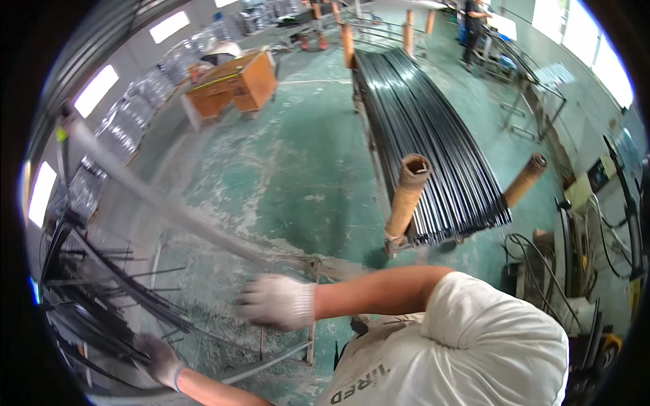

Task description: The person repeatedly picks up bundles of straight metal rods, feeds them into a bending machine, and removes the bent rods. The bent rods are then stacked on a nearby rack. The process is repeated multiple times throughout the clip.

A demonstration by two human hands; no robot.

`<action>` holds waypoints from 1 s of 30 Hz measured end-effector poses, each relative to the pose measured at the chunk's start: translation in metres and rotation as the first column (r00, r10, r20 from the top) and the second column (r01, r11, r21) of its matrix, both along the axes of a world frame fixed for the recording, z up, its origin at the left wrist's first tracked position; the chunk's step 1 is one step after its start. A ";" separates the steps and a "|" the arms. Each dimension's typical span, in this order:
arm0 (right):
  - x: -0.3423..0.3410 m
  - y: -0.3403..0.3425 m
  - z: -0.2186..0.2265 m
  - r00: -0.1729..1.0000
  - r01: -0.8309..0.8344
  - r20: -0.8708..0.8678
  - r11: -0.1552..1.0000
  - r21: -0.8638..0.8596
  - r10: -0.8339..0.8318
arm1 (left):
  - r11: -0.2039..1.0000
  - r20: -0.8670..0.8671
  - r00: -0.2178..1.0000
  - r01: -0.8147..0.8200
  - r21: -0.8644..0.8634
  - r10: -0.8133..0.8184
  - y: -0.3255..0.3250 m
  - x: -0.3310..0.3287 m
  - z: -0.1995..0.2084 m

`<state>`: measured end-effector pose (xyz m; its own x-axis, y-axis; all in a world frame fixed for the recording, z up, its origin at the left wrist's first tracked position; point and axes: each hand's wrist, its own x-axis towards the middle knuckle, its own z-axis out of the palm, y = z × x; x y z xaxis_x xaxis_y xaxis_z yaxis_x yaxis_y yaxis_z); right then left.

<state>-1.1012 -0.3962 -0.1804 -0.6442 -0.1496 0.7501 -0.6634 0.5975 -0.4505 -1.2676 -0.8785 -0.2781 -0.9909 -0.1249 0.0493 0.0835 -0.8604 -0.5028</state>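
Observation:
My left hand (161, 360), in a greyish knitted glove, is at the lower left, its fingers closed at a bundle of long thin black bars (88, 328). Which bar of the bundle it grips is hard to make out. My right hand (277, 302), in a white knitted glove, is in front of my body, its fingers pointing left and smeared by motion. A long grey bar (162, 203), strongly blurred, slants from the upper left down to just above my right hand. Whether that hand touches it cannot be told.
Rows of dark glossy bars (433, 135) lie on a rack, with brown cardboard tubes (410, 193) on its posts. A metal frame (312, 318) stands by my right hand. Farther off are an orange-brown desk (252, 81), wrapped bundles (125, 115) and another person (472, 30). Cables (535, 271) hang at right.

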 end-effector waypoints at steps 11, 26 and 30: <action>0.218 0.439 -0.370 -0.462 0.807 0.632 -0.001 0.590 -0.622 | 0.162 0.604 0.728 0.672 -0.722 -0.325 0.344 0.099 -0.160; 0.212 0.587 -0.442 -0.376 0.816 0.873 0.336 0.471 -0.309 | -0.509 0.690 0.619 0.484 -0.712 -0.376 0.738 0.180 -0.107; 0.229 0.616 -0.434 -0.289 0.842 0.944 0.428 0.329 -0.159 | -0.638 0.761 0.522 0.445 -0.628 -0.385 0.772 0.227 -0.109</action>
